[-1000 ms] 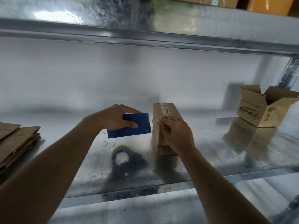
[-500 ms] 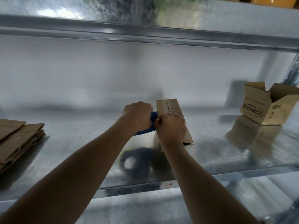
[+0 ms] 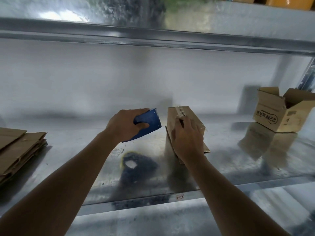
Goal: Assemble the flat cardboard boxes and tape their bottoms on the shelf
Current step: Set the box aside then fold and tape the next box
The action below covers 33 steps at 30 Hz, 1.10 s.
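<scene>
A shiny galvanized metal shelf [image 3: 221, 169] reflects pale light. Behind it stands a plain white wall [image 3: 102, 79]. Above runs a grey steel beam [image 3: 153, 38] under the upper metal shelf [image 3: 204, 16].

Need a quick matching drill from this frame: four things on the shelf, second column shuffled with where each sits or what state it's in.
Things:
1. blue tape cutter
2. taped box
3. flat cardboard stack
4. printed box

Place or state:
A. far right of the shelf, top flaps open
B. gripped in the left hand
C. left end of the shelf, lying folded
D. centre, under the right hand, tape strip along its upper face

Pairs: 1-B, 2-D, 3-C, 4-A
</scene>
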Each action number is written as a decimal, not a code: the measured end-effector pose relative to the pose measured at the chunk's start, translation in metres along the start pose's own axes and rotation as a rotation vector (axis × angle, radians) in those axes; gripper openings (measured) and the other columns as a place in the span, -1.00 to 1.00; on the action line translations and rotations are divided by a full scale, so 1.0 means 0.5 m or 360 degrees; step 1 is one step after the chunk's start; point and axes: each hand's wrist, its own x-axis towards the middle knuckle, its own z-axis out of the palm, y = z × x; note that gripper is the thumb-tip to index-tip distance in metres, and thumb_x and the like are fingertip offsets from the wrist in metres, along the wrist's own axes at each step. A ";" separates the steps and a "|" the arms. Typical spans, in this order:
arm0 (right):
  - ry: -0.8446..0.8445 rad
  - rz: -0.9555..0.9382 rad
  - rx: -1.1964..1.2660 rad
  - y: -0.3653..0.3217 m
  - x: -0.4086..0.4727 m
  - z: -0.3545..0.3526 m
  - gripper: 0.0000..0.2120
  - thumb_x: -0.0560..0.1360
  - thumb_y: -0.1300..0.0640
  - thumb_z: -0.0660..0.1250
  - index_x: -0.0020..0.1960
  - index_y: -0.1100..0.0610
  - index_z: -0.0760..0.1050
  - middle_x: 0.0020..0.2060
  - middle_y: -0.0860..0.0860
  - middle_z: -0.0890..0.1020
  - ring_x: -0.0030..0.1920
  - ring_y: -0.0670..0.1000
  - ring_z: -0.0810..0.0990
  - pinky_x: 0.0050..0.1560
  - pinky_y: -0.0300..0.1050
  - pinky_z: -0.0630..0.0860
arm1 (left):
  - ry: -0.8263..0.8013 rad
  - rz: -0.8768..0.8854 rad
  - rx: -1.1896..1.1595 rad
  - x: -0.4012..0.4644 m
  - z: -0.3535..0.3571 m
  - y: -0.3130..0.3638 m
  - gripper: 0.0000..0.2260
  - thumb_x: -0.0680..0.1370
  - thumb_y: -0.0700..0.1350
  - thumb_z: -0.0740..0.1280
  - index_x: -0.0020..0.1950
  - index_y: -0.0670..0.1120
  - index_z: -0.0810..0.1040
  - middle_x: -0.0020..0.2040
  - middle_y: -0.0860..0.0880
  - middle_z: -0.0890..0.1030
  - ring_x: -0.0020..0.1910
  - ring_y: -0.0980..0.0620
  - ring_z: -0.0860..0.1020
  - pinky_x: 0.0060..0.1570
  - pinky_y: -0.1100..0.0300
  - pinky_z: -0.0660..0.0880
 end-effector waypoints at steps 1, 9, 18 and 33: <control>-0.0055 0.0010 -0.0053 -0.001 0.004 -0.003 -0.61 0.54 0.10 0.42 0.31 0.25 0.56 0.19 0.25 0.60 0.07 0.26 0.62 -0.03 0.13 0.60 | 0.0014 0.0010 -0.0016 -0.001 -0.001 -0.003 -0.51 0.57 0.16 0.45 0.49 0.29 0.45 0.34 0.14 0.62 0.23 -0.02 0.60 0.21 0.04 0.57; -0.0376 -0.0005 -0.0103 0.009 0.031 -0.057 -0.65 0.50 -0.03 0.54 0.17 0.17 0.68 0.28 0.15 0.59 0.20 0.20 0.56 0.15 0.03 0.55 | 0.0085 0.0088 -0.0211 0.009 -0.016 -0.016 -0.50 0.55 0.10 0.49 0.48 0.27 0.48 0.29 0.17 0.64 0.18 0.07 0.62 0.16 0.20 0.53; -0.0512 0.0173 0.0019 0.068 0.027 -0.087 -0.40 0.56 -0.03 0.37 0.52 0.04 0.23 0.39 0.09 0.42 0.34 0.18 0.42 0.36 0.08 0.39 | 0.0083 0.0155 -0.0349 0.026 -0.018 0.003 -0.48 0.54 0.08 0.51 0.48 0.25 0.48 0.24 0.26 0.59 0.14 0.15 0.58 0.09 0.33 0.50; -0.0687 0.0392 -0.0129 0.139 0.100 -0.021 -0.28 0.55 -0.09 0.46 0.54 0.12 0.19 0.49 0.13 0.41 0.54 0.24 0.29 0.54 0.13 0.18 | -0.0050 0.0225 -0.0281 0.058 0.040 0.012 -0.48 0.54 0.04 0.51 0.48 0.25 0.48 0.23 0.18 0.64 0.11 0.11 0.62 0.07 0.28 0.56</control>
